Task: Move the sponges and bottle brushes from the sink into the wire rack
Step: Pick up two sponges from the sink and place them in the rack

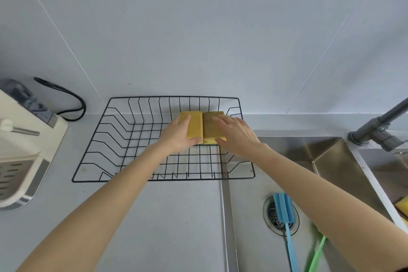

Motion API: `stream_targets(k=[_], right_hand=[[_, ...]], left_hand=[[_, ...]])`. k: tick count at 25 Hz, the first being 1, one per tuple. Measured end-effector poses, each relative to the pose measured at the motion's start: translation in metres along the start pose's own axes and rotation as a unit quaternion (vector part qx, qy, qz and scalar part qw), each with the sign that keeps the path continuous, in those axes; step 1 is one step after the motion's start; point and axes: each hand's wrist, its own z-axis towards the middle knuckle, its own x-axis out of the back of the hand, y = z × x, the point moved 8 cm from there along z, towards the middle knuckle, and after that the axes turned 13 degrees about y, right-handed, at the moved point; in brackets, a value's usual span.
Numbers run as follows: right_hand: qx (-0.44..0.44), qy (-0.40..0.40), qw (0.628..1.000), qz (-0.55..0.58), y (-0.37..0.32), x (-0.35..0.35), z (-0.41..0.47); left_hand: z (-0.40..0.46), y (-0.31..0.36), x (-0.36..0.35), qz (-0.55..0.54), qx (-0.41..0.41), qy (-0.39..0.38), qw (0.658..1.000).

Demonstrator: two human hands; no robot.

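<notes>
Sponges: two lie side by side in the wire rack [123, 139], the yellow sponge [194, 127] under the left hand [180, 134], grip narrow, pinching it; the darker sponge [212, 128] under the flat, wide right hand [236, 134]. Left in the sink [326, 152]: a blue brush [284, 216], a green brush [316, 254] and another sponge [402, 206]

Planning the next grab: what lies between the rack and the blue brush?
Head view: bare steel only, the sink rim and basin floor, between the rack and the blue brush.
</notes>
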Motion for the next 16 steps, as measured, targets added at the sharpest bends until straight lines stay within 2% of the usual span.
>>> stream_targets(k=[7,16], right_hand=[[-0.048,0.043,0.998,0.016,0.021,0.044,-0.049],[-0.106,0.047,0.993,-0.01,0.077,0.078,-0.132]], left_hand=[[-0.046,0.044,0.038,0.06,-0.061,0.073,0.994],[-0.094,0.127,0.035,0.113,-0.139,0.087,0.98]])
